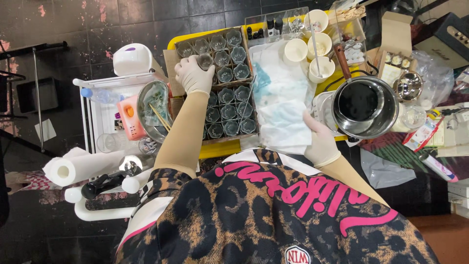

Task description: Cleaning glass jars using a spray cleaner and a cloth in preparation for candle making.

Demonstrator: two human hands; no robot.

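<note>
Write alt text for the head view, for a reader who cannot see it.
Seen from above, a person's gloved left hand grips a small glass jar over a cardboard tray of similar jars, while the gloved right hand rests on a white cloth. A steel pot of dark liquid sits to the right.

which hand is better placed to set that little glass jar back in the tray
Left. The left hand already holds the glass jar over the tray of jars, while the right hand rests on the white paper towel.
</note>
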